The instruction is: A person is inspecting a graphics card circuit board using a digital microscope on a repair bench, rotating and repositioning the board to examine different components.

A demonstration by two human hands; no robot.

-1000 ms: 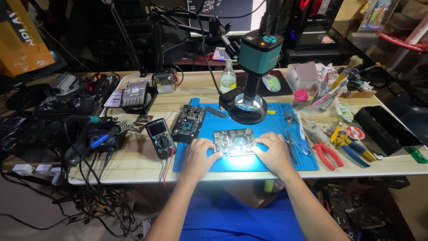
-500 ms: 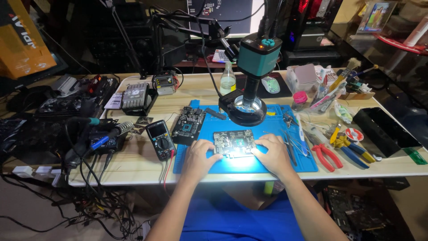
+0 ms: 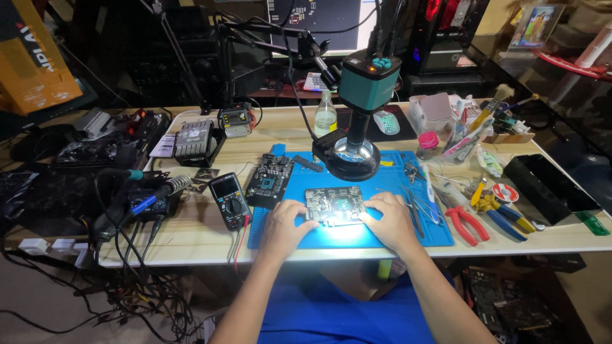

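Note:
A small dark circuit board (image 3: pixel 334 204) lies lit on the blue work mat (image 3: pixel 382 178), under the teal microscope camera (image 3: pixel 368 79) and its ring light (image 3: pixel 350 155). My left hand (image 3: pixel 285 227) rests on the mat and touches the board's left edge with its fingertips. My right hand (image 3: pixel 388 220) holds the board's right edge the same way. Both hands lie flat, fingers curled onto the board.
A second, larger circuit board (image 3: pixel 269 178) and a multimeter (image 3: pixel 231 199) sit left of the mat. Pliers (image 3: pixel 466 223), tweezers (image 3: pixel 414 204) and cutters (image 3: pixel 500 210) lie to the right, beside a black tray (image 3: pixel 548 188). Cables, a soldering iron (image 3: pixel 162 191) and dark hardware crowd the left side.
Both hands and the board stay in the same place; only the view shifts slightly.

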